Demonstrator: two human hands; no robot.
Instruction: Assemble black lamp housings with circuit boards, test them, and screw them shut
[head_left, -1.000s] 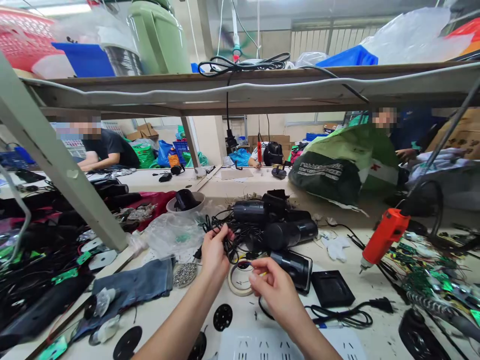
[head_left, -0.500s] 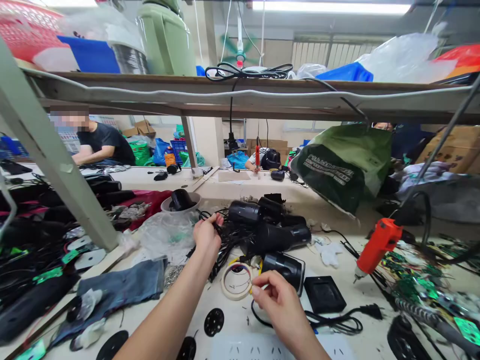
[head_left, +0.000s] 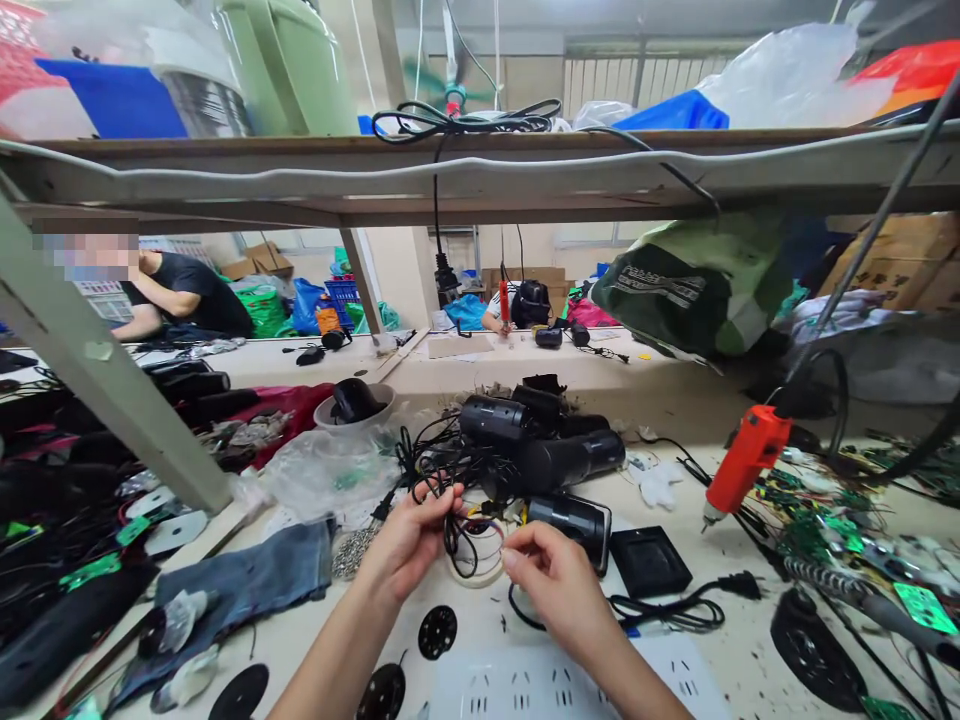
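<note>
My left hand (head_left: 414, 538) is closed on a loop of black cable (head_left: 452, 535), which hangs in front of a larger cable tangle. Over the edge of a cream tape roll (head_left: 480, 576), my right hand (head_left: 551, 570) has its thumb and forefinger pinched together; whatever lies between them is too small to make out. Behind my right hand lies a black cylindrical housing (head_left: 571, 527). A square black tray (head_left: 649, 562) and a coiled plug cord (head_left: 697, 612) are to its right. More black housings (head_left: 495, 418) are heaped beyond the cables.
An orange-red screwdriver (head_left: 748, 462) hangs at the right, near green circuit boards (head_left: 832, 530). A slanted post (head_left: 112, 370) stands at the left, beside a bowl (head_left: 324, 415) and plastic bag (head_left: 330, 465). A shelf (head_left: 262, 190) crosses above. A person (head_left: 187, 290) sits far left.
My left hand has come back toward me from the cable heap, bringing a loop of black cable. My right hand stays near the tape roll. The view has shifted slightly.
</note>
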